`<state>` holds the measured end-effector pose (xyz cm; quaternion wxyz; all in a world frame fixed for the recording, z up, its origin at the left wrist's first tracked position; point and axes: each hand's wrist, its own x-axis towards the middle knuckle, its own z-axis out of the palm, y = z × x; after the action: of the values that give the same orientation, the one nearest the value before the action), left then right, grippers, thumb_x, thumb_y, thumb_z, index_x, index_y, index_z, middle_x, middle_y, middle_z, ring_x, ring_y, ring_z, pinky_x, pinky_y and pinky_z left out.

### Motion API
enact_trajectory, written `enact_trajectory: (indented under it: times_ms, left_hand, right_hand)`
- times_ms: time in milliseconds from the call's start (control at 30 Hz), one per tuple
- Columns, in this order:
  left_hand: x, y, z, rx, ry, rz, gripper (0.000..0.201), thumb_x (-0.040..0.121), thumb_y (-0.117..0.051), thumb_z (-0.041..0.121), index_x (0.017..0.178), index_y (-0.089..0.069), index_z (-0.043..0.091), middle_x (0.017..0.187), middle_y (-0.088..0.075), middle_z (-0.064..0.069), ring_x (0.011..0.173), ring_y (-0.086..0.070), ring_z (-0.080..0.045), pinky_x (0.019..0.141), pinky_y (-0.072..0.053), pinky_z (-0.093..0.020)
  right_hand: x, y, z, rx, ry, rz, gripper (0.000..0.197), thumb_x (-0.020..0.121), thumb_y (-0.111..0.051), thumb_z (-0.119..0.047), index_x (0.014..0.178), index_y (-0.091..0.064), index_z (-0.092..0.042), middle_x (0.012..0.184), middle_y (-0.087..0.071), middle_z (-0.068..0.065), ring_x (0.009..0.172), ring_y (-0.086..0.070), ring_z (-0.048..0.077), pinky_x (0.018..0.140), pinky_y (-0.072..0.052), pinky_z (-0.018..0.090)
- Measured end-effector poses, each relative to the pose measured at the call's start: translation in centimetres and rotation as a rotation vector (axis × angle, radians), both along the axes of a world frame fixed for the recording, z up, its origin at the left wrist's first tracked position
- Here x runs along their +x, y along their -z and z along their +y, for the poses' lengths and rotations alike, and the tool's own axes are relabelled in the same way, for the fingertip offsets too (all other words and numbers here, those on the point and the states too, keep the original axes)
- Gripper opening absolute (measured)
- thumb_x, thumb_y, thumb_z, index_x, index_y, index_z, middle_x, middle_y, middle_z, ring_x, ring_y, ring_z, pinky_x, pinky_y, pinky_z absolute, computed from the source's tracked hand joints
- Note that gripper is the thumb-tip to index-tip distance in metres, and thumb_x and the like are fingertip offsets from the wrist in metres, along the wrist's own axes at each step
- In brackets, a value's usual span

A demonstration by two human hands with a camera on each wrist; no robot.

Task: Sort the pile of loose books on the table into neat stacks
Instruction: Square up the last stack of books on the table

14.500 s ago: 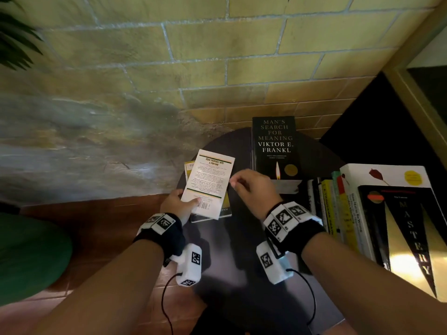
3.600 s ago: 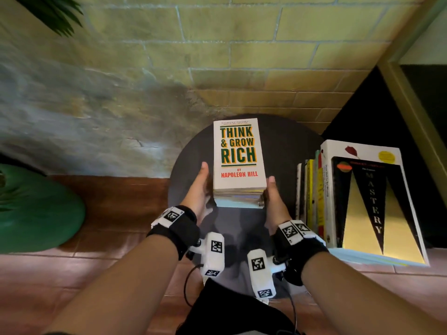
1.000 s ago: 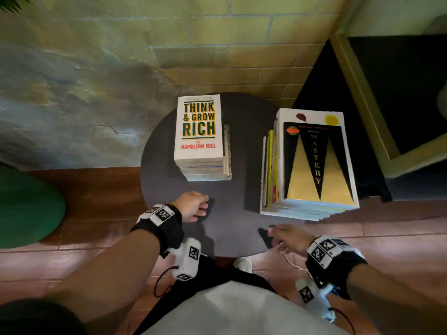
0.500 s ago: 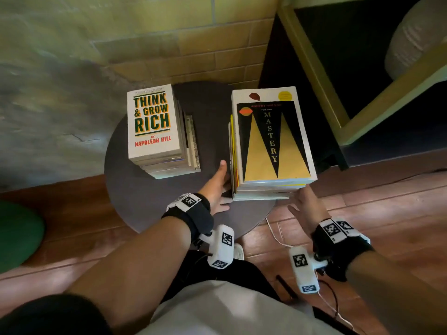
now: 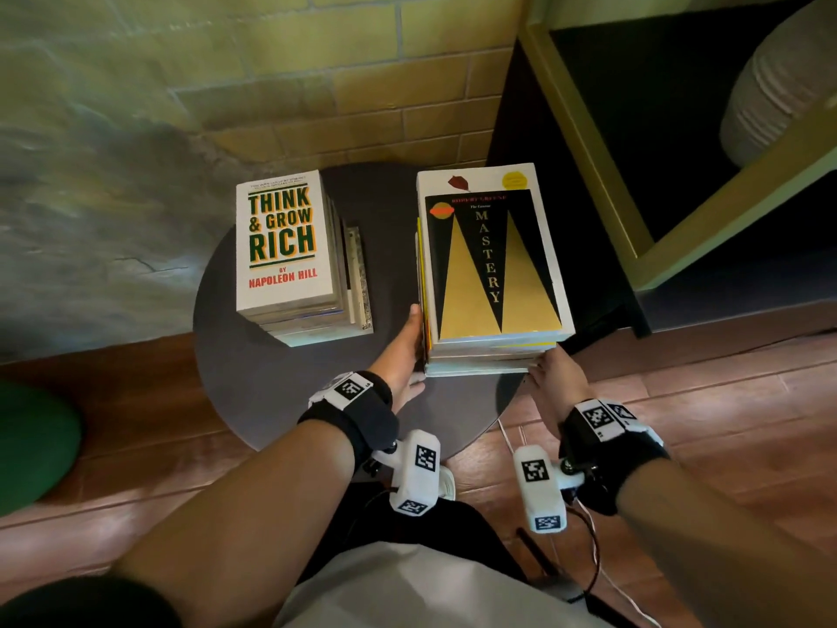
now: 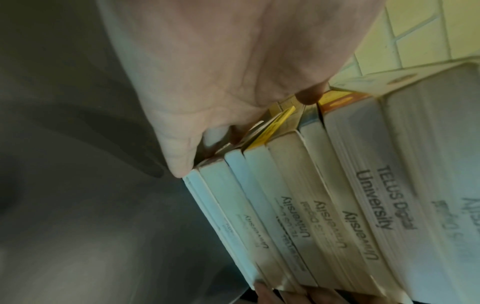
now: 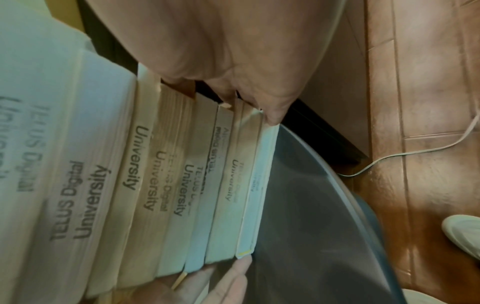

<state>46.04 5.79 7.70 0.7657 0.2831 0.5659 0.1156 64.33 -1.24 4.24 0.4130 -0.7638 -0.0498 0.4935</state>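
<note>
Two book stacks stand on the round dark table [image 5: 281, 392]. The left stack [image 5: 283, 247] is topped by "Think & Grow Rich" and its lower books jut out to the right. The right stack [image 5: 491, 265] is topped by "Mastery". My left hand [image 5: 405, 351] lies flat against that stack's left side, fingers straight along the spines. My right hand [image 5: 550, 371] presses its near right corner. In the left wrist view my left hand [image 6: 233, 72] lies against the stamped page edges of the stack [image 6: 337, 195]. In the right wrist view my right hand's fingers [image 7: 246, 51] touch the stack's [image 7: 155, 164] far side.
A brick wall runs behind the table. A yellow-framed dark shelf [image 5: 634, 174] holding a ribbed pale pot [image 5: 779, 83] stands to the right. A green rounded object [image 5: 31, 441] sits at the left on the wooden floor. A white cable [image 7: 415, 152] and a shoe [image 7: 462, 232] lie beside the table.
Both hands went from the table's near edge to the Mastery stack. The left hand settled flat on its left side and the right hand closed in onto its right corner.
</note>
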Motion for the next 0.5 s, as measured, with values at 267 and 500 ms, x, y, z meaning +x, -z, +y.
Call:
enact_trajectory:
  times_ms: [267, 500]
  left_hand:
    - [-0.5, -0.6, 2.9, -0.008, -0.162, 0.043, 0.085, 0.083, -0.029, 0.078, 0.153, -0.015, 0.031, 0.16, -0.02, -0.009, 0.144, -0.026, -0.035, 0.119, -0.023, -0.045]
    - [-0.8, -0.6, 5.0, 0.027, -0.325, 0.044, 0.076, 0.087, -0.032, 0.073, 0.15, -0.027, 0.03, 0.157, -0.029, -0.004, 0.145, -0.027, -0.024, 0.121, -0.017, -0.043]
  right_hand:
    - [-0.8, 0.1, 4.3, -0.006, -0.112, -0.002, 0.046, 0.099, -0.034, -0.014, 0.136, -0.035, 0.012, 0.145, -0.033, 0.033, 0.134, -0.032, 0.045, 0.112, -0.029, 0.049]
    - [-1.9, -0.1, 7.9, -0.013, -0.205, 0.014, 0.048, 0.098, -0.037, -0.02, 0.137, -0.039, 0.007, 0.145, -0.036, 0.028, 0.136, -0.034, 0.042, 0.114, -0.03, 0.048]
